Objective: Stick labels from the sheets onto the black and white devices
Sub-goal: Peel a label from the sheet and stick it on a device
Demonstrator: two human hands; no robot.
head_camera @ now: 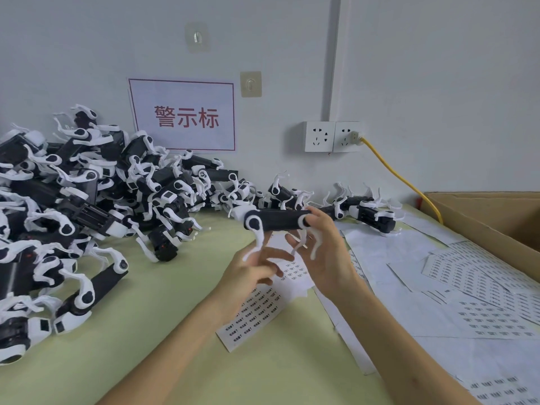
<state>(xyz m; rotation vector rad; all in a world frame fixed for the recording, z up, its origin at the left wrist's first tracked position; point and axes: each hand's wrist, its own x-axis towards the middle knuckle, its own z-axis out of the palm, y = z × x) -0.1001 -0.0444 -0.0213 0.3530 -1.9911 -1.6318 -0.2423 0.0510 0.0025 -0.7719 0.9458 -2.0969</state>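
Pile of black and white devices (87, 206), left end of the bench (146, 331): too tangled for me to count. Left hand (251, 270): one, fingers spread and released, touching a white leg of the device (277, 220). That device: one, held level above the bench, between both hands. Right hand (324, 252): one, fingers grasping the device's right end. Label sheet (257, 314) beneath the hands: one. Further sheets (467, 287) overlap to the right, uncounted. Cardboard box (496, 217): one. Risk, as I judge it: gripped by one end only, the device may tilt or slip and take its label crooked.
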